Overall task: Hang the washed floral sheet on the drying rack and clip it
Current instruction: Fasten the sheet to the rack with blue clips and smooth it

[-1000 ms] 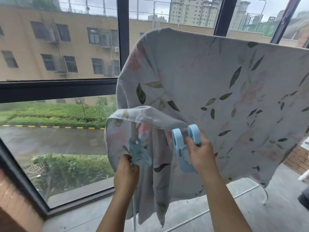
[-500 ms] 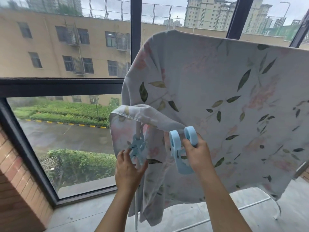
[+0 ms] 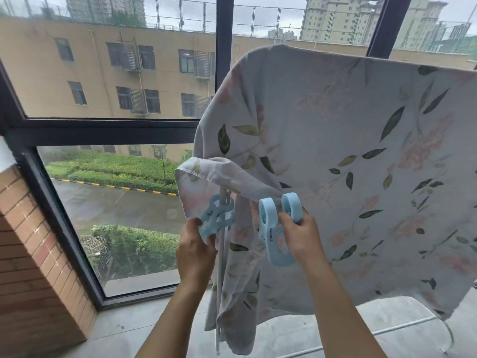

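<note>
The floral sheet (image 3: pixel 335 156), pale with green leaves and pink blooms, hangs over the top of a white drying rack and covers most of it. A white rack pole (image 3: pixel 220 275) shows below a folded corner of the sheet. My left hand (image 3: pixel 196 251) pinches a light blue clip (image 3: pixel 216 218) that sits against that pole, just under the folded hem. My right hand (image 3: pixel 302 236) holds a second, larger light blue clip (image 3: pixel 273 236) with two round handles, in front of the sheet.
A large window with a dark frame (image 3: pixel 103 127) stands right behind the rack. A brick wall (image 3: pixel 33 254) is at the left. The rack's white foot (image 3: pixel 449 337) rests on the grey concrete floor (image 3: pixel 309 332) at the lower right.
The view has shifted left and closer. My left hand went from gripping the pole under the clip to pinching the clip with its fingertips. My right hand keeps its clip.
</note>
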`<state>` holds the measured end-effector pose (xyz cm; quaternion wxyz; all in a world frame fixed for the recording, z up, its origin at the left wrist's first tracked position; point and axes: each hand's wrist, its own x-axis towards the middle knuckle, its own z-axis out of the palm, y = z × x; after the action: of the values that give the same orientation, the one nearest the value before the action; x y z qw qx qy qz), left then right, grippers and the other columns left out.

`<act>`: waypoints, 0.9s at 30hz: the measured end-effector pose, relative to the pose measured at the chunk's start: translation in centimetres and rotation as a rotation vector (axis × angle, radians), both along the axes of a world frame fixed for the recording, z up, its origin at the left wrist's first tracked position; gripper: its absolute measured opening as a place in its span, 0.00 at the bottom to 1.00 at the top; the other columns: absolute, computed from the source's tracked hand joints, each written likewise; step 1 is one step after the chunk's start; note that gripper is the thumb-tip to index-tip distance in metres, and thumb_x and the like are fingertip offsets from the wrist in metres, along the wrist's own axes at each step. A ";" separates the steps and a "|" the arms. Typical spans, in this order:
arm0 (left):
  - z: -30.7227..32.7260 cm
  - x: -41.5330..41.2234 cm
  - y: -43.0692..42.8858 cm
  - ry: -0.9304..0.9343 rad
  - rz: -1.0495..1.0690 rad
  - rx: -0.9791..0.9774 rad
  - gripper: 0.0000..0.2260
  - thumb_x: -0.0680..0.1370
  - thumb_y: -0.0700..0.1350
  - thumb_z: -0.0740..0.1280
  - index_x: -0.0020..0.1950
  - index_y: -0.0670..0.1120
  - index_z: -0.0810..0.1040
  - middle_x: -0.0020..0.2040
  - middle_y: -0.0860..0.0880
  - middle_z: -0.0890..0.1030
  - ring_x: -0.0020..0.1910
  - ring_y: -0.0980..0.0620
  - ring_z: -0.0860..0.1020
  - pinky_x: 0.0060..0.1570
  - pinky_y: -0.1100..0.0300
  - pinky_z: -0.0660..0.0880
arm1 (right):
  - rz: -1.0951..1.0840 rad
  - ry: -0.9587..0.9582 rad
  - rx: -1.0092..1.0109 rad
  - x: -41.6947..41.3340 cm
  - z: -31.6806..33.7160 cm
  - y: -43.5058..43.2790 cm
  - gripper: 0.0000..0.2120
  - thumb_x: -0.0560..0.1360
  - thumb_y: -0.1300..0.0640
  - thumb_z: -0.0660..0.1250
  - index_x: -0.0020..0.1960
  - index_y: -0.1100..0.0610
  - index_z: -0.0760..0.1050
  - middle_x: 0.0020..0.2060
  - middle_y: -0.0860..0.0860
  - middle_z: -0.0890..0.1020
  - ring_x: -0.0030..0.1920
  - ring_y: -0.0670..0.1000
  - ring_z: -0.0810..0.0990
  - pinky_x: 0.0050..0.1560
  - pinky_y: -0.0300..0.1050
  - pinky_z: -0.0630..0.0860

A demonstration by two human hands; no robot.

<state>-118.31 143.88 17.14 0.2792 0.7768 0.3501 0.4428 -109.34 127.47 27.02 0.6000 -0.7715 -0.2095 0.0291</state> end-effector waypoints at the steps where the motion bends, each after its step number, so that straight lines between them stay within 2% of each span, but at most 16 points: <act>1: 0.6 -0.5 0.1 -0.012 0.001 0.016 0.15 0.71 0.39 0.72 0.53 0.43 0.70 0.45 0.44 0.77 0.39 0.41 0.76 0.35 0.57 0.65 | 0.011 0.021 0.002 -0.2 0.1 0.3 0.02 0.77 0.60 0.63 0.45 0.56 0.72 0.32 0.47 0.73 0.32 0.45 0.70 0.30 0.32 0.68; 6: 4.2 -3.3 1.4 -0.112 0.011 0.031 0.17 0.70 0.37 0.74 0.51 0.44 0.69 0.43 0.48 0.76 0.39 0.47 0.74 0.36 0.59 0.64 | 0.075 0.130 0.014 -1.5 0.2 1.4 0.06 0.75 0.58 0.64 0.42 0.60 0.75 0.33 0.50 0.75 0.35 0.49 0.72 0.35 0.40 0.69; 9: 5.1 -5.9 2.1 -0.115 -0.006 -0.013 0.18 0.69 0.40 0.75 0.51 0.47 0.69 0.45 0.50 0.77 0.40 0.50 0.76 0.36 0.59 0.68 | 0.133 0.181 0.016 -2.4 0.3 1.8 0.08 0.75 0.58 0.64 0.44 0.63 0.77 0.32 0.51 0.75 0.34 0.49 0.73 0.34 0.41 0.69; 12: 4.5 -9.0 2.4 -0.145 -0.050 -0.162 0.18 0.69 0.40 0.76 0.49 0.49 0.69 0.46 0.52 0.78 0.45 0.50 0.79 0.38 0.57 0.75 | 0.217 0.189 -0.010 -3.2 0.5 2.2 0.09 0.76 0.59 0.63 0.42 0.63 0.77 0.33 0.52 0.75 0.36 0.49 0.73 0.36 0.42 0.69; 15: 4.3 -11.4 2.3 -0.263 -0.127 -0.322 0.17 0.69 0.37 0.75 0.48 0.51 0.69 0.47 0.53 0.80 0.49 0.50 0.80 0.42 0.55 0.79 | 0.281 0.237 0.018 -3.9 0.4 2.9 0.10 0.76 0.59 0.63 0.45 0.66 0.77 0.36 0.53 0.77 0.39 0.50 0.77 0.39 0.43 0.72; 18: 5.4 -12.8 1.7 -0.404 -0.248 -0.396 0.17 0.71 0.33 0.72 0.49 0.49 0.68 0.50 0.49 0.80 0.48 0.52 0.81 0.42 0.62 0.79 | 0.401 0.269 0.023 -4.9 0.7 3.6 0.12 0.75 0.55 0.63 0.46 0.66 0.76 0.37 0.54 0.77 0.41 0.52 0.76 0.43 0.46 0.72; 20: 6.5 -13.7 1.4 -0.496 -0.314 -0.441 0.17 0.71 0.32 0.70 0.50 0.49 0.67 0.50 0.49 0.79 0.46 0.56 0.81 0.41 0.65 0.78 | 0.546 0.300 0.054 -5.5 1.1 3.6 0.09 0.75 0.55 0.64 0.42 0.61 0.77 0.34 0.51 0.76 0.37 0.48 0.75 0.41 0.42 0.71; 22: 7.3 -14.4 1.4 -0.557 -0.358 -0.463 0.18 0.72 0.30 0.68 0.51 0.48 0.67 0.49 0.50 0.78 0.44 0.60 0.81 0.40 0.66 0.78 | 0.714 0.373 0.099 -6.0 1.5 3.7 0.08 0.78 0.60 0.62 0.49 0.58 0.80 0.33 0.48 0.79 0.34 0.44 0.78 0.39 0.38 0.75; 25: 8.2 -15.4 1.5 -0.618 -0.406 -0.442 0.18 0.72 0.28 0.66 0.52 0.47 0.66 0.48 0.50 0.78 0.43 0.60 0.81 0.39 0.66 0.78 | 0.822 0.412 0.111 -6.7 2.0 4.7 0.11 0.78 0.67 0.60 0.56 0.58 0.78 0.34 0.52 0.78 0.32 0.41 0.79 0.35 0.36 0.77; 27: 8.9 -16.0 1.3 -0.644 -0.433 -0.388 0.18 0.71 0.28 0.66 0.51 0.47 0.66 0.49 0.49 0.77 0.45 0.59 0.81 0.41 0.64 0.79 | 0.821 0.430 0.161 -7.1 2.3 5.2 0.14 0.73 0.62 0.65 0.59 0.58 0.78 0.44 0.57 0.81 0.42 0.46 0.82 0.46 0.43 0.80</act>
<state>-134.32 145.15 26.07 0.6013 0.5877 0.1510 0.5199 -116.49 132.64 29.29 0.6267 -0.5523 -0.3698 0.4068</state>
